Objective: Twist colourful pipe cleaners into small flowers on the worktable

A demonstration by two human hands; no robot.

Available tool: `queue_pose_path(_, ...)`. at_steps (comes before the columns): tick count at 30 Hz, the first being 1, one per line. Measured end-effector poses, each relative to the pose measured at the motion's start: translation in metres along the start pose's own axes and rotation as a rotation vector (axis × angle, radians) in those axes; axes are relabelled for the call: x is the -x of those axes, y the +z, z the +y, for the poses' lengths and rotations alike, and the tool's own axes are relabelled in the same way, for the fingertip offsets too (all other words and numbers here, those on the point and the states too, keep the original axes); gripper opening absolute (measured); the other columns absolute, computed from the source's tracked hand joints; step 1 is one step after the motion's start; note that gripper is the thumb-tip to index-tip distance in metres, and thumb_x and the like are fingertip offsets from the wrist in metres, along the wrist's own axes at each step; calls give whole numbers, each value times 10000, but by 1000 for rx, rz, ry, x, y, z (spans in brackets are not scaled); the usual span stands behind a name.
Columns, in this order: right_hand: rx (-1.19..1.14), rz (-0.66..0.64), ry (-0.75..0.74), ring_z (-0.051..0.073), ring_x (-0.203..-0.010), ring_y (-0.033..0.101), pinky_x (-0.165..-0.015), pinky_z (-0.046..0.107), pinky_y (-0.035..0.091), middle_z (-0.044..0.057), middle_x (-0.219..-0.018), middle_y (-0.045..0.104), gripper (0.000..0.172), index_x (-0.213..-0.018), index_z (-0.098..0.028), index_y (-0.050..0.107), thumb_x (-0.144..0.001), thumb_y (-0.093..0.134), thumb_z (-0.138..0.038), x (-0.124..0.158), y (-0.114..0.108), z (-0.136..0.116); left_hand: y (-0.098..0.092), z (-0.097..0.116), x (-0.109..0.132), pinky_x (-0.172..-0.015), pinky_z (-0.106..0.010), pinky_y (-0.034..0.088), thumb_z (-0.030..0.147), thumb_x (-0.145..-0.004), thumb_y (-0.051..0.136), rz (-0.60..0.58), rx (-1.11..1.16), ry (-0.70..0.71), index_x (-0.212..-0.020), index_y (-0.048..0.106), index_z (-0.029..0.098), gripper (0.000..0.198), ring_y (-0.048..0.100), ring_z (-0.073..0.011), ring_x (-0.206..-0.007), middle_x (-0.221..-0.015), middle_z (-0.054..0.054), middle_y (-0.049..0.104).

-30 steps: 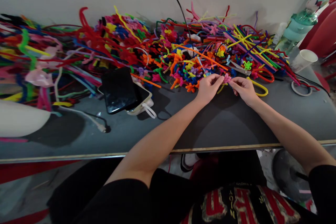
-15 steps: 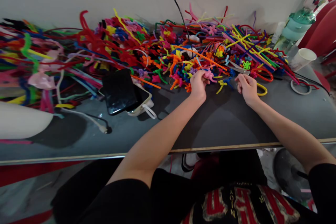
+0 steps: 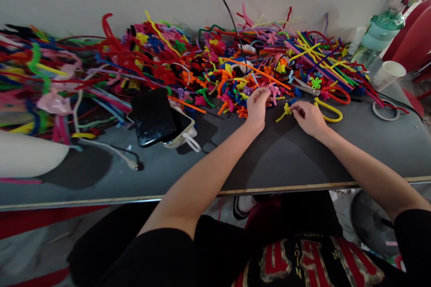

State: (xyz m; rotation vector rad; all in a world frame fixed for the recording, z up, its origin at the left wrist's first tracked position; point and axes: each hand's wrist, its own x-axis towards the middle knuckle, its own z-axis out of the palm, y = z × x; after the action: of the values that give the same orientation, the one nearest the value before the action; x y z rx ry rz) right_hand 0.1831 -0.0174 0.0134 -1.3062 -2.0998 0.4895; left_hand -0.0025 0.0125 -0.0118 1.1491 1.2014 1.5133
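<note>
My left hand is closed in a pinch on a small pink pipe-cleaner flower, whose petals stick out past the fingertips. My right hand has its thumb and fingers pinched together at the right side of a yellow pipe-cleaner flower lying low over the table. Just behind the right hand are scissors, with a yellow loop handle showing beside the wrist. A bright green pipe-cleaner flower rests by the blades.
A heap of coloured pipe cleaners runs along the wall. On the grey table lie a black phone, a white cable and a grey ring. A paper cup and green bottle stand at right.
My right hand has moved left, from beside the scissors to the yellow flower, uncovering more of the yellow handle. The pink flower has turned in my left fingers and shows more plainly.
</note>
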Motion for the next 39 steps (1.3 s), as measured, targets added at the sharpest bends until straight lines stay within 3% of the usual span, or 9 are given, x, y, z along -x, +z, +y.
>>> queue_pose_path(4,58,101,71,178,-708,559,-649,302,391,38,-782,649,193,-996,-214,675,-819,599,-212,-2,-4,5,1,3,1,-589,-241,495,424,-882,574,-17,-32,57,-824,583,217,215,636,-113,-691,-853,-25,707)
queue_pose_path(10,112,-2,-8,188,-733,566,-667,316,409,53,-809,657,151,-923,-194,691,-784,642,-229,-9,-4,17,3,7,6,-552,-260,469,537,-941,431,-19,24,116,-722,532,213,404,602,-120,-621,-729,-34,649)
queue_pose_path(17,-48,88,-19,151,-633,565,-629,305,448,43,-781,692,183,-917,-199,721,-840,577,-281,-11,-15,30,6,1,8,-527,-249,458,475,-939,401,-166,17,12,-957,675,196,392,666,-166,-802,-1050,-107,717)
queue_pose_path(23,-242,124,106,145,-583,584,-591,297,472,30,-681,666,214,-901,-174,729,-841,591,-326,-28,-37,57,3,11,18,-750,-321,549,408,-872,579,-405,-276,328,-999,692,203,266,649,-209,-1010,-1270,-117,618)
queue_pose_path(26,-70,314,104,164,-677,618,-682,328,507,61,-774,693,170,-926,-158,728,-813,614,-216,-55,-59,72,5,17,26,-964,-433,508,379,-846,636,-507,-511,549,-1039,687,211,261,600,-261,-1156,-1295,-116,597)
queue_pose_path(29,162,248,-37,202,-863,650,-824,369,522,92,-951,715,263,-1038,-162,718,-790,636,-134,-90,-76,79,8,17,29,-1046,-489,451,327,-862,620,-580,-656,687,-1055,689,204,239,571,-291,-1222,-1312,-126,597)
queue_pose_path(32,345,157,-74,231,-1023,630,-950,403,485,141,-1047,700,196,-1000,-112,718,-832,617,-112,-121,-75,79,8,13,26,-1031,-466,473,257,-902,548,-594,-644,681,-1027,691,190,202,607,-262,-1180,-1253,-127,632)
queue_pose_path(36,550,135,156,257,-1053,616,-921,436,489,186,-1113,674,268,-1055,-64,711,-820,704,-194,-145,-63,66,6,9,23,-1036,-456,480,235,-893,567,-538,-652,612,-998,693,193,170,621,-245,-1152,-1188,-114,660)
queue_pose_path(39,668,102,187,277,-1078,614,-927,441,480,204,-1112,678,212,-981,-38,719,-824,713,-180,-155,-61,51,8,8,24,-1036,-447,483,217,-885,570,-542,-681,612,-988,691,185,161,623,-241,-1147,-1179,-115,661)
